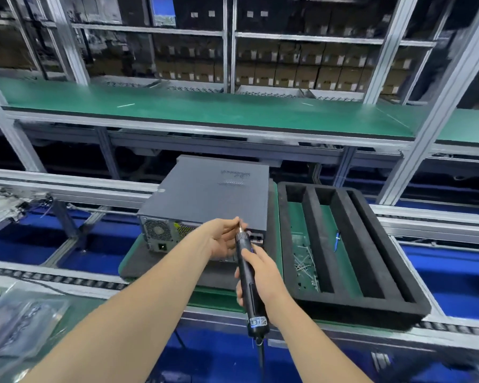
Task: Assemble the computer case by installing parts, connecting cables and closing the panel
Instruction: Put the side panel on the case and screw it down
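A grey computer case (pixel 213 194) lies flat on a green pallet (pixel 138 261) on the conveyor, side panel on top, its rear with the power supply fan (pixel 157 230) facing me. My right hand (pixel 263 275) grips a black electric screwdriver (pixel 248 275), tip aimed at the case's rear upper edge. My left hand (pixel 224 236) pinches the screwdriver's bit at that edge. Whether a screw sits at the tip is hidden.
A black foam tray (pixel 371 244) with long slots stands right of the case; one slot holds loose screws (pixel 304 264), another a blue item (pixel 337 239). A green shelf (pixel 205 109) runs behind. Plastic bags (pixel 20 322) lie at lower left.
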Motion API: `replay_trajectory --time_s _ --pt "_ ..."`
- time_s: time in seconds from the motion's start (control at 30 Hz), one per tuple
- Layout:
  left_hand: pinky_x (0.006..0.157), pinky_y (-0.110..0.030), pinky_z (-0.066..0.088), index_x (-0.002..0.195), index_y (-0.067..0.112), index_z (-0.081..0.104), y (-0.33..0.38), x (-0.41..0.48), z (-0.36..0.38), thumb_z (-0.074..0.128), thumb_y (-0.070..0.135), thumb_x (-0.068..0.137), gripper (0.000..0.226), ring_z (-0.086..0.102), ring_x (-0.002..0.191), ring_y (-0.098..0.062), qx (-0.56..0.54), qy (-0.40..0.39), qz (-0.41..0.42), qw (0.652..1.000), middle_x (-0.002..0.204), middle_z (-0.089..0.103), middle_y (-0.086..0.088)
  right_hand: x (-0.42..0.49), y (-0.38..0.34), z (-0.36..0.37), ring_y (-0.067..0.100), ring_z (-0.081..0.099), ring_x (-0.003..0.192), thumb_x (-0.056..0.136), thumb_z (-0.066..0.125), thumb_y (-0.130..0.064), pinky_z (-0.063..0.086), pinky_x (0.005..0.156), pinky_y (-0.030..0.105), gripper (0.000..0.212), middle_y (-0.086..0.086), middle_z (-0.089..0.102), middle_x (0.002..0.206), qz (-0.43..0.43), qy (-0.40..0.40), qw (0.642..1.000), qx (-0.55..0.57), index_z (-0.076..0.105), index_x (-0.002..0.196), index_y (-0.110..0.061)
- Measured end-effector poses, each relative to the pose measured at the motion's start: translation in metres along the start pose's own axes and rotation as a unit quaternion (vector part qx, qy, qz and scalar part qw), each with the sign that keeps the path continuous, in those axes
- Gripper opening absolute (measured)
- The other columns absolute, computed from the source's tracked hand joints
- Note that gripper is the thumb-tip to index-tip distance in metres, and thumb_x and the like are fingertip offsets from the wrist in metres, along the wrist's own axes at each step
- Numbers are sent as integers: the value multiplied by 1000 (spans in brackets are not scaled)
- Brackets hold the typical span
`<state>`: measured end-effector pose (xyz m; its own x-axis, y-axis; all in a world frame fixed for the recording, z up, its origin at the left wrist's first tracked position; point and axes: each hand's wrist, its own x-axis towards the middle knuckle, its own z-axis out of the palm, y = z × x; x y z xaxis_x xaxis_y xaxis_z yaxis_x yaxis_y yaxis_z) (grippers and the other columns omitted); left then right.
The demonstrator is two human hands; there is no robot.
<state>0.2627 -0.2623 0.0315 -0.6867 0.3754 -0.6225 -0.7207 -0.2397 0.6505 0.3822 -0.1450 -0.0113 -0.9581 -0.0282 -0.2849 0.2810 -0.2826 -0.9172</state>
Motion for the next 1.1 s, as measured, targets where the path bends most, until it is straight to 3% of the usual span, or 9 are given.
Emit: replay_trajectory --time_s 0.17,0.27,0.43,0.67,1.1 --pt "80 -41 54 95 11 69 -34 3 -17 59 15 100 12 71 85 -19 -15 -30 -26 999 87 77 0 -16 27 15 27 56 51 104 61 -34 49 49 34 22 17 64 80 31 49 998 16 48 120 -28" --pt "82 -39 52 99 9 65 -51 10 -12 53 12 104 14 66 86 -19 -64 -47 -15 997 90 72 -4 -27 37 19 29 57 56 91 75 -19 53 50 38 45 19 60 87 13 41 999 28 47 124 -25" --pt "89 -35 54 94 4 64 -65 14 0 51 12 105 18 66 85 -19 -105 -60 17 993 96 67 -9 -41 49 17 30 62 67 81 75 -8 58 52 42 69 18 57 99 -39 29 999 -7 51 130 -49" --pt "71 -31 59 98 5 60 -65 12 21 51 8 104 11 64 74 -21 -123 -90 51 987 81 66 -9 -38 43 6 29 57 61 81 71 -11 51 52 37 80 10 61 86 -67 30 997 -4 49 139 -61" --pt "76 -32 55 91 5 60 -59 18 24 49 5 104 17 62 68 -22 -136 -54 53 988 72 64 -8 -25 37 -6 29 57 60 81 66 -3 51 52 37 88 14 59 83 -48 18 998 -28 45 142 -63"
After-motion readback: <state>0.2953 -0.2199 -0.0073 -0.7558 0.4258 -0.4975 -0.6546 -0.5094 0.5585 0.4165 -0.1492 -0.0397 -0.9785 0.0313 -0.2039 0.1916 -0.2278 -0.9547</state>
